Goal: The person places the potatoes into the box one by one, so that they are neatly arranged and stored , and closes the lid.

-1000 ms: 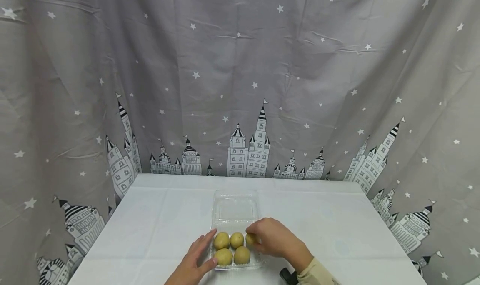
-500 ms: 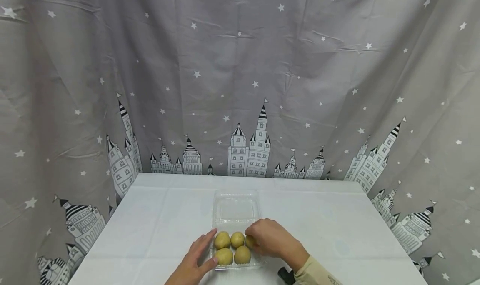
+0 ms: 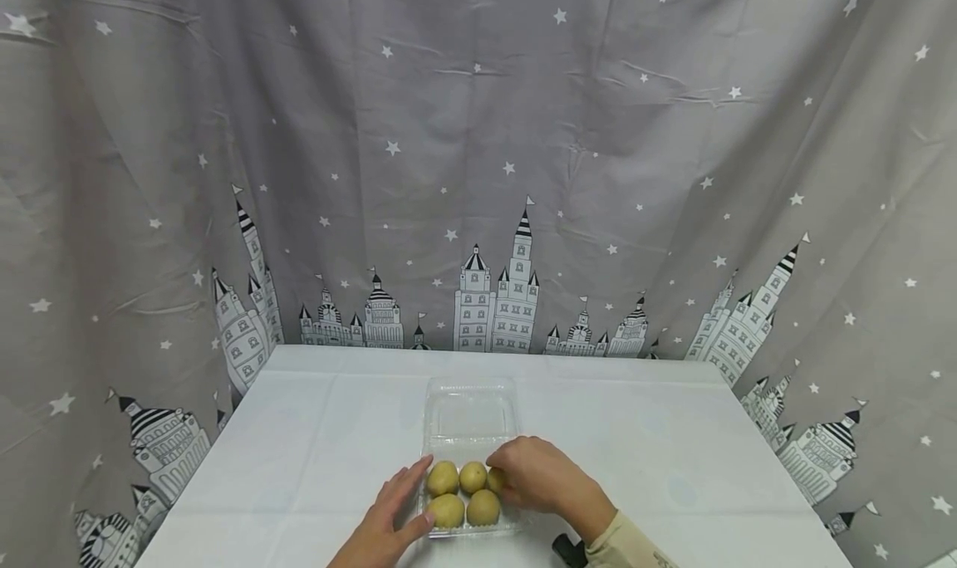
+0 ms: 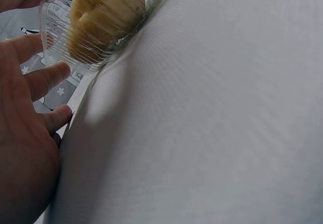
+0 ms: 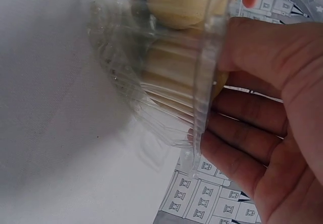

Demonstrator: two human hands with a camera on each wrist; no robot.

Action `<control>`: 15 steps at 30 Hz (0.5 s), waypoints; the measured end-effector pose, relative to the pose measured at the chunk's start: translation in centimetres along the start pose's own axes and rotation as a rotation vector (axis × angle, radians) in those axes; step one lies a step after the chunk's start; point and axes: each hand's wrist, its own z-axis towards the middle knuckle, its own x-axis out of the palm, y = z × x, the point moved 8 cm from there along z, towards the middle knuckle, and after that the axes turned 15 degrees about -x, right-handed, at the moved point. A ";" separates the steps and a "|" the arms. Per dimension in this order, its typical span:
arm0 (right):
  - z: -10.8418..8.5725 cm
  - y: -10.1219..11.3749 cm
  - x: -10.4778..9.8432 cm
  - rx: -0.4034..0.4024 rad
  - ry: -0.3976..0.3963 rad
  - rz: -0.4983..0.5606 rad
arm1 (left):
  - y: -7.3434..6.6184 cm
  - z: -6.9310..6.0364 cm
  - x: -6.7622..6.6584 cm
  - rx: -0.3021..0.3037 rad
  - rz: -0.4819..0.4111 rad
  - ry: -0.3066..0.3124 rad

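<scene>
Several yellow-brown potatoes (image 3: 446,511) lie in two rows in the base of a clear plastic clamshell box (image 3: 478,531). Its hinged lid (image 3: 470,413) is laid back, away from the person. My left hand (image 3: 385,518) rests against the box's left side with fingers spread and fairly straight, and its thumb reaches the near-left potato. At the back right corner, my right hand (image 3: 542,478) holds another potato (image 3: 496,480) inside the box, mostly covered by the fingers. In the right wrist view, the thumb is over the rim and the other fingers are by the outer wall.
The box stands on a white-covered table (image 3: 658,435) near its front. A grey curtain (image 3: 478,153) printed with castles and stars hangs behind and at both sides. Under the right wrist shows a black object (image 3: 570,550), partly hidden by the sleeve.
My right hand has shifted slightly left with its potato, closer to the middle back one. The left hand and the box look unmoved.
</scene>
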 end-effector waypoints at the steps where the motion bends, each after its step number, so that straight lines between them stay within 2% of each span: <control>1: 0.0 0.0 0.0 -0.007 -0.005 0.000 | 0.0 0.0 0.0 0.002 -0.001 0.000; 6: -0.2 -0.1 -0.2 -0.023 -0.031 0.028 | 0.1 0.1 0.0 0.010 -0.006 0.005; 15: -1.2 -1.0 -0.6 0.033 -0.076 0.106 | -0.2 -0.1 0.0 -0.001 -0.004 -0.003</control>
